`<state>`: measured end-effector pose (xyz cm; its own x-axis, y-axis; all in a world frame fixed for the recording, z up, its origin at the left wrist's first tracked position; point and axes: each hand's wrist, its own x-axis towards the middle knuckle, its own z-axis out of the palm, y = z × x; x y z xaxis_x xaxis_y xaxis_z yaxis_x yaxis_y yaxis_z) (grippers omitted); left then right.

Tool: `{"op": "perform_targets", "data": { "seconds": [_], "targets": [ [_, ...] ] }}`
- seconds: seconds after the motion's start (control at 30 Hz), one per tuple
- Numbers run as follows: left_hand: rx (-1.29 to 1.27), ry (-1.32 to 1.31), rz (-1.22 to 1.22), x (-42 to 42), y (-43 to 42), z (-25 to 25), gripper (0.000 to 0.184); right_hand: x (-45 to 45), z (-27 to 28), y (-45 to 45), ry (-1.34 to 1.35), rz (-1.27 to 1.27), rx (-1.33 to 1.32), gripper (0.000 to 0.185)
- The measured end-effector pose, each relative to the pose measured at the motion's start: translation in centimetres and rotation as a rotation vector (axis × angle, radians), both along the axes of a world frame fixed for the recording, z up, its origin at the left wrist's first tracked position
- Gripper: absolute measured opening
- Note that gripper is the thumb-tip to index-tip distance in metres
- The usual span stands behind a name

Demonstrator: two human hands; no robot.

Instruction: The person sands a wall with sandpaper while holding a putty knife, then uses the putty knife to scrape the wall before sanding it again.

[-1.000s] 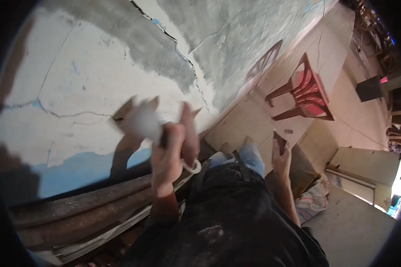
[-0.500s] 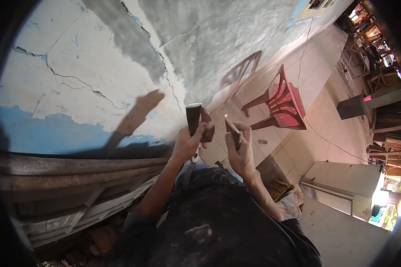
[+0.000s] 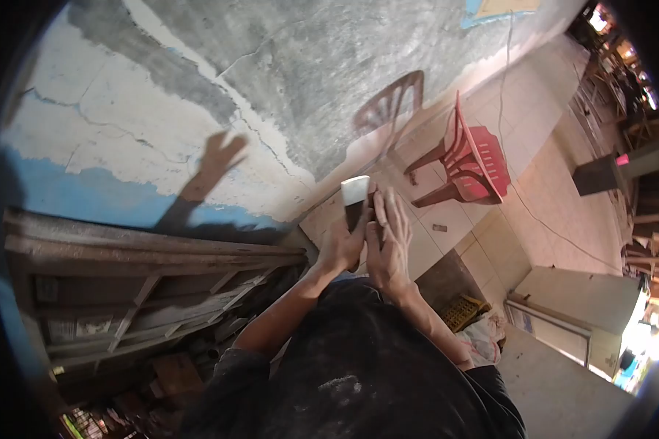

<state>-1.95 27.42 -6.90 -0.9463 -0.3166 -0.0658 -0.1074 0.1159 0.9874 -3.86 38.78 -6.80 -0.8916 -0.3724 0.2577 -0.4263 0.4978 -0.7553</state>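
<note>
Scraper (image 3: 355, 192) is pointing its pale, broad end toward 12 o'clock, near the middle of the view, its dark lower part disappearing into the fingers. At 6 o'clock from it, the left grip (image 3: 340, 247) is pinching that dark part. Toward 5 o'clock, the right grip (image 3: 390, 245) is lying close alongside the left, its fingers mostly straight; whether it is holding anything I cannot tell, since the space between the palms is hidden. At 6 o'clock, farther down, a dark shirt (image 3: 337, 351) is showing a whitish smudge. Between 2 and 3 o'clock, a red chair (image 3: 483, 168) is standing on the tiled floor (image 3: 465, 201). Between 9 and 10, a hand-shaped shadow (image 3: 216, 161) is falling across the cracked, patchy wall (image 3: 293, 73). At 8 o'clock a wooden frame (image 3: 146, 247) is running along the wall, and between 4 and 5 a yellow crate (image 3: 458, 313) is resting beyond the right forearm.
</note>
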Motion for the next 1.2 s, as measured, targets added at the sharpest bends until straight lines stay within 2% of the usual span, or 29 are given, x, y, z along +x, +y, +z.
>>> {"op": "perform_targets", "data": {
  "seconds": [0.1,0.13,0.2,0.27,0.33,0.4,0.47,0.5,0.53,0.6,0.67,0.77,0.8,0.87,0.9,0.93,1.03,1.1,1.17,1.2],
  "targets": [
    [0.055,-0.100,-0.126,1.0,0.7,1.3,0.033,-0.7,0.5,0.9,-0.038,0.004,0.013,0.051],
    [0.038,-0.167,-0.079,0.8,0.8,3.0,0.032,-0.6,0.7,1.2,-0.051,0.040,-0.012,0.051],
    [0.116,-0.084,-0.005,0.5,0.7,3.0,0.030,0.3,0.8,1.6,-0.033,0.143,-0.014,0.053],
    [0.178,0.067,0.033,0.8,1.2,1.1,0.025,1.0,0.1,1.7,0.027,0.143,-0.071,0.053],
    [-0.024,0.023,-0.009,1.8,1.7,0.7,0.024,0.7,-0.9,1.9,0.072,0.153,-0.135,0.053],
    [-0.077,-0.151,-0.100,2.4,1.4,1.5,0.026,-0.3,-0.3,2.0,-0.098,0.147,-0.176,0.054],
    [0.003,-0.239,-0.061,2.2,1.2,1.8,0.029,-0.9,-0.1,2.0,-0.162,0.199,-0.242,0.053],
    [0.043,-0.285,-0.045,2.1,1.1,1.9,0.030,-0.6,0.0,1.8,-0.109,0.227,-0.223,0.053],
    [-0.075,-0.052,0.008,2.1,1.3,0.4,0.035,-0.1,0.3,1.5,-0.056,0.253,-0.203,0.053],
    [-0.200,0.127,0.104,2.1,2.2,-0.9,0.036,0.0,0.1,1.4,0.042,0.284,-0.169,0.054],
    [-0.145,0.081,0.034,3.0,1.7,-0.9,0.039,-0.8,-0.3,1.2,-0.007,0.253,-0.172,0.056],
    [0.015,-0.353,-0.097,2.7,-0.5,1.7,0.035,-1.1,-1.2,0.9,-0.099,0.252,-0.155,0.057],
    [0.040,-0.267,-0.031,2.5,-0.8,3.3,0.033,-0.6,0.1,0.2,-0.134,0.262,-0.124,0.057],
    [-0.076,0.065,0.056,2.1,-0.4,0.2,0.034,-1.0,0.7,-0.5,-0.156,0.251,-0.113,0.057],
    [-0.133,0.228,0.109,1.9,-0.5,0.2,0.035,-1.6,0.1,-0.8,-0.146,0.236,-0.131,0.058],
    [-0.115,0.039,0.023,2.7,-1.0,0.8,0.035,-2.0,-0.6,-1.2,-0.140,0.224,-0.151,0.059],
    [-0.079,-0.044,-0.011,2.4,-2.7,1.0,0.034,-1.7,0.6,-2.2,-0.147,0.273,-0.139,0.059],
    [-0.127,0.049,-0.007,2.2,-3.4,0.7,0.034,-1.4,2.2,-3.0,-0.151,0.330,-0.107,0.057],
    [-0.167,0.147,0.010,2.0,-3.9,0.4,0.035,-1.6,0.7,-3.7,-0.122,0.300,-0.173,0.057],
    [-0.107,0.140,-0.029,1.9,-4.1,2.3,0.036,-2.1,0.1,-3.8,-0.150,0.270,-0.191,0.057]
  ]
}}
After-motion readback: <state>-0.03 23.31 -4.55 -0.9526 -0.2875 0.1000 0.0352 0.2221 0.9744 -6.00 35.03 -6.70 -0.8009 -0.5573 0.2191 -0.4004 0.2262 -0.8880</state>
